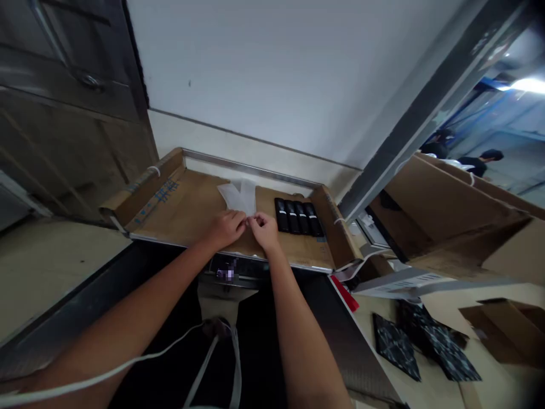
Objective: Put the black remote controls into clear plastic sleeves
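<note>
My left hand (230, 228) and my right hand (263, 228) meet above a cardboard-lined tray (193, 207), fingertips nearly touching. Both are closed in a pinch at the near end of a thin white translucent sheet (240, 197). Its far end spreads into two flaps over the cardboard; the pinched end is hidden by my fingers. Just right of my right hand, several black oblong items (298, 217) with small white bands lie side by side in a row on the tray. Their exact kind is not clear.
Folded cardboard walls (336, 230) bound the tray's sides, and a wall (264, 74) rises behind it. A large open carton (455, 210) stands at right. Dark patterned pieces (426, 341) lie on the floor. A white cord (140, 359) crosses my left arm. People (479, 162) are far right.
</note>
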Demonstrator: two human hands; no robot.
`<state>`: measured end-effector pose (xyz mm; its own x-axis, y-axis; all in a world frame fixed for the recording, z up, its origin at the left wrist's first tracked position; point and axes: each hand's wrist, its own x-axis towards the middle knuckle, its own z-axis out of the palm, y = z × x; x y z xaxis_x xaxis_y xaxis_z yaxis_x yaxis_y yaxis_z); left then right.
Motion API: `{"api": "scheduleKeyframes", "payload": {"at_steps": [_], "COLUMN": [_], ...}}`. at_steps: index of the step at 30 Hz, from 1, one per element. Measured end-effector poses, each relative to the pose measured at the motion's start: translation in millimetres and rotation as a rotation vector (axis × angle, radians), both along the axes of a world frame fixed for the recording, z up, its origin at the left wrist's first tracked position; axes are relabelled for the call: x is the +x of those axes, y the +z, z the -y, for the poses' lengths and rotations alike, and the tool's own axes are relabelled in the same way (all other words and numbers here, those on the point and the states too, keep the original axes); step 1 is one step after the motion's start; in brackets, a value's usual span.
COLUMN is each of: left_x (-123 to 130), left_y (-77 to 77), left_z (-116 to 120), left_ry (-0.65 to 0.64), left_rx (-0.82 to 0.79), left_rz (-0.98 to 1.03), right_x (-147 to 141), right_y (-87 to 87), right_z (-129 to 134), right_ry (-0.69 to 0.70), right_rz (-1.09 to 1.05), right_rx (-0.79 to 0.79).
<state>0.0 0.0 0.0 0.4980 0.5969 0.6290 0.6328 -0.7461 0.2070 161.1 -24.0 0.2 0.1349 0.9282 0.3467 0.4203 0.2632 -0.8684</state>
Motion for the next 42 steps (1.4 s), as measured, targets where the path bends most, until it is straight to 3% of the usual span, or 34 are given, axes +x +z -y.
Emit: {"api": "scheduleKeyframes", "payload": {"at_steps": [3,10,12,15,18,25,32,42], "left_x": [5.3,3.9,2.7,1.8,1.3,-7.9,-10.3,-10.7], "left_y": [0.3,0.5,1.6,2.3,0.4,-12.3,-19.4,-22.7], "left_z": [3.6,1.8,1.1,-2.3,-10.2,-36.9,-44.6,-46.0], "left_ry": [0.005,0.088,0.13,0.203,0.239,0.263,0.252,0.238], "left_rx": [-0.023,-0.111,-0.141,-0.199,-0.257,-0.554,-0.588,-0.59], "left_rz": [-0.003,0.069,0.117,0.201,0.255,0.575,0.671,0.681], "right_x": [2.2,1.2,5.2,17.4,29.4,33.9,32.7,26.6], "right_y": [-1.1,0.1,2.6,5.4,3.5,-2.6,-0.9,5.5], "right_z": [-2.5,0.6,5.2,12.6,14.6,6.5,10.1,7.6], "right_ry": [-0.006,-0.01,-0.195,-0.63,-0.8,-0.831,-0.745,-0.73], "right_rz": [-0.062,0.015,0.123,0.425,0.682,0.858,0.829,0.766], "right_rx": [-0.018,-0.047,0.016,0.071,-0.084,-0.202,-0.206,-0.344]}}
